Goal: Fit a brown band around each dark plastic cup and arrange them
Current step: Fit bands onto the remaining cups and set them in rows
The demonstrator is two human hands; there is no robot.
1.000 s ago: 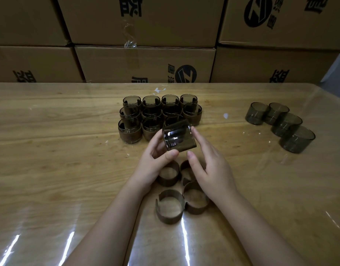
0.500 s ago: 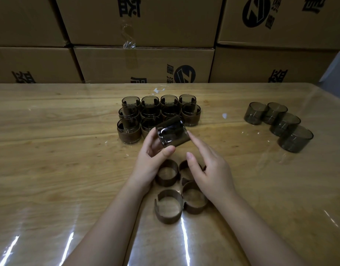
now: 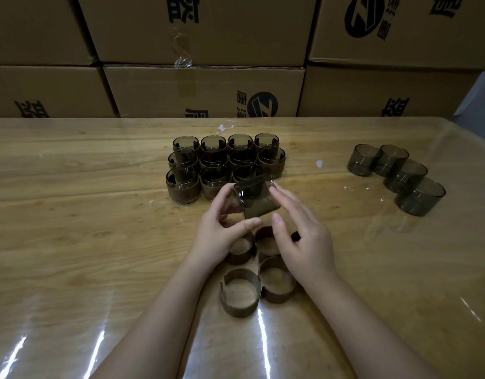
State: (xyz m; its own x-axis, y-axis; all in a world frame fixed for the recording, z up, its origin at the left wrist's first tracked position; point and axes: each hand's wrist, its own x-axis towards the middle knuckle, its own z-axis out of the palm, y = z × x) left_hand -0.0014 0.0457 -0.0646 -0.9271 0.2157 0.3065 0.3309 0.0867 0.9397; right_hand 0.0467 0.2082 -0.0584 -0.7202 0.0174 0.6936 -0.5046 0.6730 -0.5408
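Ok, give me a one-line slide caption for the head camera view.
Left hand holds a tilted dark cup, right hand touching it, between loose brown bands and the banded cups.

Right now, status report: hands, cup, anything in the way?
Left hand grips cup, tilted, in the air. Right hand open, fingertips at its side. Banded cups just behind; loose bands below the hands.

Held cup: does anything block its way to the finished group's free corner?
Nothing visible does. The held cup, between left hand and right hand, hangs just before the banded cups; it hides that corner.
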